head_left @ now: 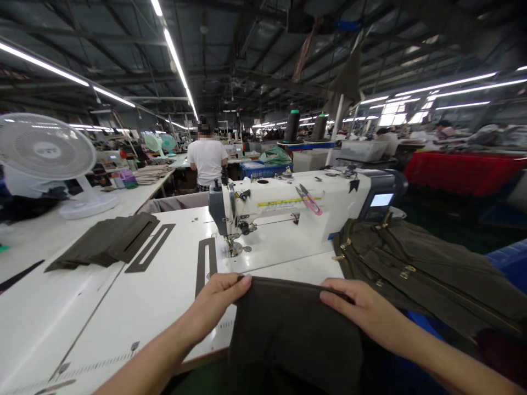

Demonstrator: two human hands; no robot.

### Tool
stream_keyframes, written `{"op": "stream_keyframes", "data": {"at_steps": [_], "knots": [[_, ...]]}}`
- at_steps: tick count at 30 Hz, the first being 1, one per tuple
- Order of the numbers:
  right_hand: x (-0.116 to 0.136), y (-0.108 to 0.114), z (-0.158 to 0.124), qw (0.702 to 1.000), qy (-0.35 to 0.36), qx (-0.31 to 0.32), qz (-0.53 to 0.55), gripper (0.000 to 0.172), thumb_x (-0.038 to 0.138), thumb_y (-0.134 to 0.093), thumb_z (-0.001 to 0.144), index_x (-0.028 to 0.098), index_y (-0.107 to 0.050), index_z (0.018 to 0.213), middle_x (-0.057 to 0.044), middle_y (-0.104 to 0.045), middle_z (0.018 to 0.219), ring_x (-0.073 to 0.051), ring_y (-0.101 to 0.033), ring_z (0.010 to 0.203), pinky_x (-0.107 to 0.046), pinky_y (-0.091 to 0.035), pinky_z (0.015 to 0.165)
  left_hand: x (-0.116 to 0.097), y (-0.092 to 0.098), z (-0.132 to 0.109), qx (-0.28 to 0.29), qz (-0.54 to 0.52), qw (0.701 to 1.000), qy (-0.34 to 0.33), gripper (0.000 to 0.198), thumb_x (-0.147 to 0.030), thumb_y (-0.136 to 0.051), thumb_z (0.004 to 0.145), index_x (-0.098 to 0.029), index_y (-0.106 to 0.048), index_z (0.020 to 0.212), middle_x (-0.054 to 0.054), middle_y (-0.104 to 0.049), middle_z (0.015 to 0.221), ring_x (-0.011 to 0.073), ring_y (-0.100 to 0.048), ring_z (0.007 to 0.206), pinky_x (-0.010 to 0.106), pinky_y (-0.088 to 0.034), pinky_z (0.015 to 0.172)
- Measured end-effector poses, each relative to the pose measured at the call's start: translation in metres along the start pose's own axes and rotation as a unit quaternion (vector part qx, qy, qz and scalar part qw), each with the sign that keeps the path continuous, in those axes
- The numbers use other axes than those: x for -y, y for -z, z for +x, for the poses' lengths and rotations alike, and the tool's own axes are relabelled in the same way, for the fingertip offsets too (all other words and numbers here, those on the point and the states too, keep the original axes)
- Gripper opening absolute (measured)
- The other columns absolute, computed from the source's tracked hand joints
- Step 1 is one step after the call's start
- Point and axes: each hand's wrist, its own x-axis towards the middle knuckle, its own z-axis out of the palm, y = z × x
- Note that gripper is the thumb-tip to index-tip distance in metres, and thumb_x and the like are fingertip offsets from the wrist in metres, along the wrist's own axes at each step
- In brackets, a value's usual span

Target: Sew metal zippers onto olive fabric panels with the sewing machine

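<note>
A dark olive fabric piece point(296, 323) hangs over the front edge of the sewing table, its top edge stretched between both hands. My left hand point(224, 291) pinches the left corner, thumb on top. At the right end of that same edge, my right hand point(349, 302) is closed on the cloth with its thumb toward me. Just beyond stands a white sewing machine point(288, 203), its presser foot point(234, 247) a little past the fabric and apart from it. A dark slotted frame piece point(201, 266) lies flat beside my left hand, partly hidden by it.
Stacked olive fabric panels point(102, 241) and another slotted piece point(150, 247) lie left. A white fan point(45, 151) stands behind them. Pink-handled thread snips point(309, 201) rest against the machine arm. Olive cloth with zippers point(424, 263) is heaped right. A person in white point(207, 159) stands beyond.
</note>
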Motion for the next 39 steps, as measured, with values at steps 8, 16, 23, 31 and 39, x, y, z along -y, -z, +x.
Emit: {"op": "stream_keyframes", "data": {"at_steps": [8, 16, 23, 31, 39], "knots": [[0.027, 0.023, -0.025, 0.801, 0.332, -0.277, -0.415, 0.038, 0.02, -0.032, 0.091, 0.018, -0.049, 0.125, -0.006, -0.056, 0.121, -0.019, -0.054, 0.108, -0.029, -0.038, 0.096, -0.035, 0.016, 0.038, -0.1, 0.223, 0.926, -0.287, 0.026, -0.032, -0.048, 0.087, -0.022, -0.064, 0.106, 0.004, -0.062, 0.113, 0.0224, -0.054, 0.108, 0.036, -0.041, 0.095], [-0.013, -0.115, 0.012, 0.817, 0.369, -0.19, -0.4, 0.028, 0.022, -0.045, 0.086, 0.007, -0.061, 0.103, -0.019, -0.061, 0.109, -0.028, -0.058, 0.101, -0.032, -0.05, 0.073, 0.05, 0.013, 0.01, -0.163, 0.578, 0.776, -0.194, 0.03, -0.028, -0.043, 0.088, -0.017, -0.058, 0.111, 0.011, -0.059, 0.117, 0.0251, -0.055, 0.107, 0.046, -0.041, 0.095], [-0.019, -0.054, 0.063, 0.949, 0.004, -0.15, -0.277, 0.029, 0.026, -0.038, 0.088, 0.014, -0.063, 0.099, -0.012, -0.061, 0.108, -0.022, -0.054, 0.103, -0.032, -0.039, 0.089, 0.043, -0.003, 0.013, -0.035, 0.607, 0.792, -0.059, 0.072, -0.061, -0.046, 0.078, -0.01, -0.039, 0.128, 0.018, -0.032, 0.139, 0.0318, -0.024, 0.13, 0.057, -0.008, 0.106], [-0.061, -0.027, 0.137, 0.949, -0.128, -0.145, -0.249, 0.035, 0.037, -0.04, 0.087, 0.013, -0.059, 0.072, -0.008, -0.065, 0.069, -0.019, -0.061, 0.066, -0.025, -0.04, 0.056, 0.038, 0.024, 0.035, 0.028, 0.579, 0.814, -0.046, 0.104, -0.073, -0.054, 0.059, -0.012, -0.024, 0.137, 0.018, -0.028, 0.141, 0.0352, -0.018, 0.131, 0.059, 0.002, 0.104], [-0.051, -0.041, 0.133, 0.927, -0.093, -0.17, -0.322, 0.026, 0.034, -0.033, 0.092, 0.015, -0.052, 0.091, -0.011, -0.066, 0.081, -0.022, -0.062, 0.079, -0.027, -0.039, 0.062, 0.043, 0.024, 0.048, 0.038, 0.592, 0.805, -0.015, 0.112, -0.078, -0.049, 0.057, -0.007, -0.018, 0.138, 0.017, -0.015, 0.145, 0.0366, -0.009, 0.132, 0.058, 0.003, 0.105]]}}
